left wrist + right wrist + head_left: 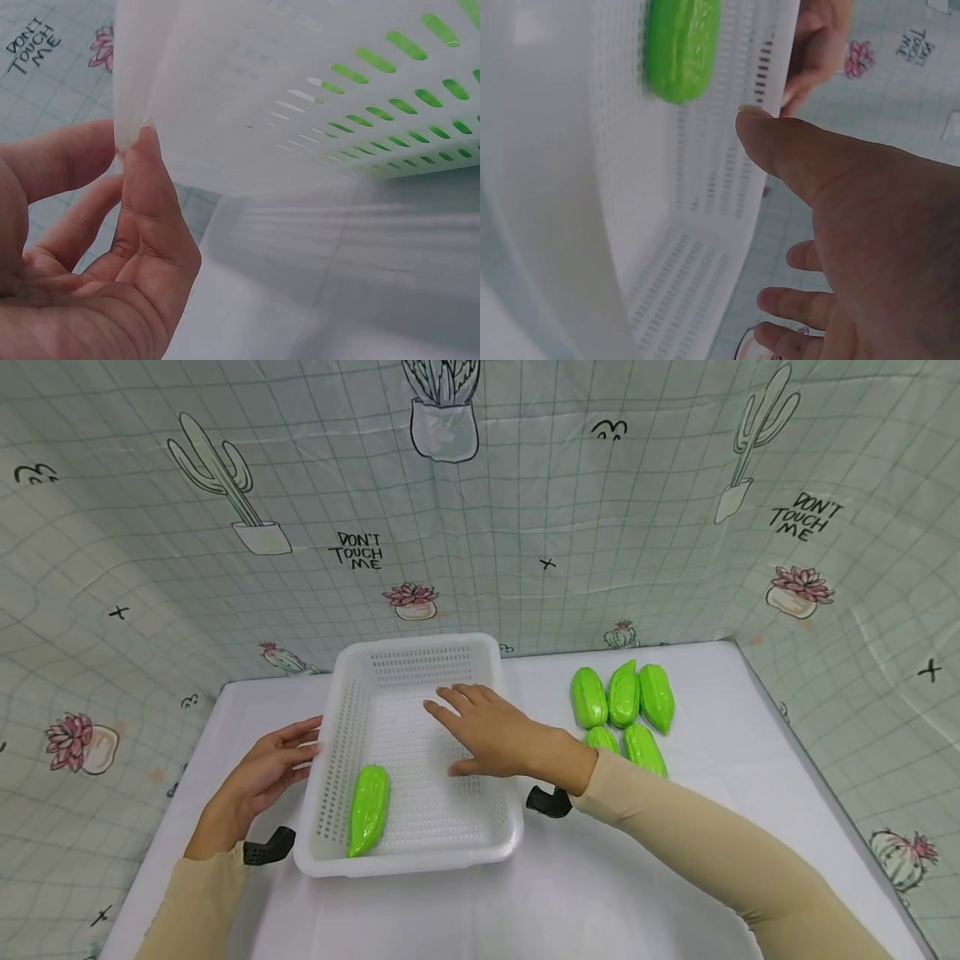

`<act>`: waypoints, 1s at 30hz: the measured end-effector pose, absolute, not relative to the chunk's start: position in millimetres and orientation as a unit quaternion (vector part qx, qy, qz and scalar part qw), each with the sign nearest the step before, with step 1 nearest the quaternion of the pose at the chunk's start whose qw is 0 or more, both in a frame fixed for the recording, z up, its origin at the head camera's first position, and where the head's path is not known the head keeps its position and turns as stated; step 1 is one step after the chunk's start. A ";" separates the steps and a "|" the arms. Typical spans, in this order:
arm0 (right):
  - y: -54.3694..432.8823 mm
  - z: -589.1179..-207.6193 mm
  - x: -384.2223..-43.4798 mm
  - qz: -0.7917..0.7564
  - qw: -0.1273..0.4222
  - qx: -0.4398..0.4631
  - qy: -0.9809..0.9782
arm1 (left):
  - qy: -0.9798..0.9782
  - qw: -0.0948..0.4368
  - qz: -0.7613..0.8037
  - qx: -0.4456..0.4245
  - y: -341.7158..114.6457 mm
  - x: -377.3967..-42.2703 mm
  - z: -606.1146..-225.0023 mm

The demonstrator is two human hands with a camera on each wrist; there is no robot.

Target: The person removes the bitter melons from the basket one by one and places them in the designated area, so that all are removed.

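Observation:
A white perforated plastic basket (408, 862) stands on the table, slightly left of the middle. My left hand (264, 774) pinches its left rim between thumb and fingers; the left wrist view shows the thumb (154, 187) against the outer wall. Over the basket's right side hovers my right hand (491, 731), palm down, fingers spread and holding nothing. One glossy green, ridged, gourd-like vegetable (369, 810) with a pointed end lies in the basket's near left corner. In the right wrist view that vegetable (681, 52) shows beyond the thumb.
Several matching green vegetables (624, 695) lie grouped at the table's back right, partly hidden by the right forearm. A white cloth covers the table (600, 893). Around its back and sides hangs a gridded curtain (480, 518) printed with cacti.

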State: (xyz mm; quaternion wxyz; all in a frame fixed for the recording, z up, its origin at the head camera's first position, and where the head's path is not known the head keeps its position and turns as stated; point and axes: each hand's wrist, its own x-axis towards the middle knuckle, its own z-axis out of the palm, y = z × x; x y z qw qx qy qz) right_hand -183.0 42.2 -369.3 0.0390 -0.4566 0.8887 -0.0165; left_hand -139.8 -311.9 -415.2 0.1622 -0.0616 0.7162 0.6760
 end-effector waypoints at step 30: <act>-38.8 -392.1 -163.5 0.083 0.103 -0.477 0.869 | 0.712 0.165 0.680 -0.060 -313.0 -142.3 -416.9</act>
